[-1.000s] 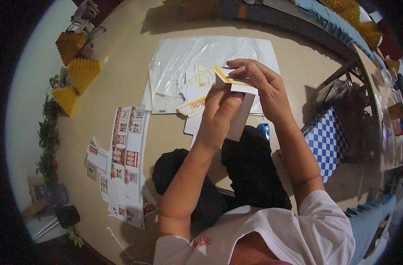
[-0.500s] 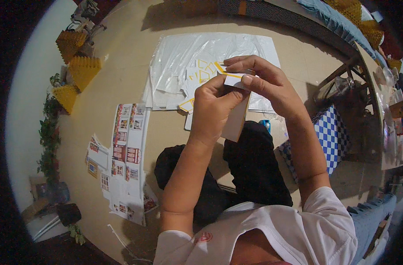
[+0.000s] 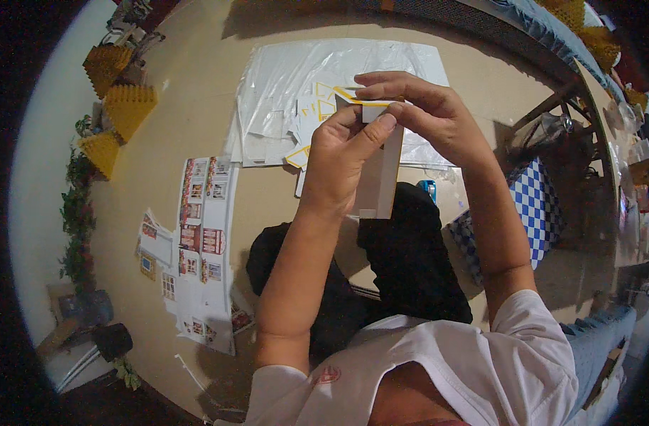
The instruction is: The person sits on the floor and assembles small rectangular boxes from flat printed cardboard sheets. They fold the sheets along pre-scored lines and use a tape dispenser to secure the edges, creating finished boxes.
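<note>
Both hands are raised over my knees around a folded cardboard piece, long and greyish-white with yellow edges and a small white flap at its top. My left hand is closed around its left side, the thumb pressed against the face just under the flap. With thumb and fingers, my right hand pinches the top right corner by the flap. Beyond the hands, several white cut pieces with yellow edges lie on a stack of white sheets under clear plastic. Fingers hide part of the folded top.
Printed card sheets with house-front pictures lie on the floor to the left, beside smaller cut pieces. A small blue object sits by my right knee. Further right are a blue-and-white checkered item and a wooden table.
The cardboard piece and both hands have shifted slightly up in the view. My left thumb has moved up toward the flap, and more of the piece's lower face shows.
</note>
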`<state>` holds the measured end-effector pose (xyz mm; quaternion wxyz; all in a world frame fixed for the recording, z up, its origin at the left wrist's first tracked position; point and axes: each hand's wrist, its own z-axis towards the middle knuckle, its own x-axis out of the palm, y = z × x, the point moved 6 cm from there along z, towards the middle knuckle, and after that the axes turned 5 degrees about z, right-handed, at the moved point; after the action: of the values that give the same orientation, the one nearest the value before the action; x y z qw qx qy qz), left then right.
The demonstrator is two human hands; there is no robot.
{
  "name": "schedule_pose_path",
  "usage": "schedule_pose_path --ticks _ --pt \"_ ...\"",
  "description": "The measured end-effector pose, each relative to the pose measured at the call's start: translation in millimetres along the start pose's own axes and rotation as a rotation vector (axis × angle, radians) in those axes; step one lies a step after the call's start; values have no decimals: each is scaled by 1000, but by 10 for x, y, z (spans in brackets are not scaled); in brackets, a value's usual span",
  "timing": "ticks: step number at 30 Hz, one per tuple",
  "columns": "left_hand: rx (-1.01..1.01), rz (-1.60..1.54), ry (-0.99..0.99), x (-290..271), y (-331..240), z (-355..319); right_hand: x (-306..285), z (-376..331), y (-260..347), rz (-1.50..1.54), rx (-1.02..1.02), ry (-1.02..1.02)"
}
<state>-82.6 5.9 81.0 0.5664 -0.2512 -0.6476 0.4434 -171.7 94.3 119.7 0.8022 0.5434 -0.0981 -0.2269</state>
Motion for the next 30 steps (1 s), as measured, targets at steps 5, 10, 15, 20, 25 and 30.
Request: schedule_pose_path --ticks 5,10,15,20,25,30 --pt "84 7 -145 -111 -31 65 -26 -4 -282 363 78 -93" --pt "80 -18 -186 -182 8 83 45 -18 -402 340 130 -177" --pt "47 3 -223 -202 38 120 32 -4 -496 320 127 -231" --pt "48 31 -265 -322 65 194 4 71 -626 199 124 -207" --pt "-11 17 -227 -416 78 269 40 166 -731 396 234 -168" --pt "-66 75 -251 -500 150 335 22 217 -813 364 161 -135"
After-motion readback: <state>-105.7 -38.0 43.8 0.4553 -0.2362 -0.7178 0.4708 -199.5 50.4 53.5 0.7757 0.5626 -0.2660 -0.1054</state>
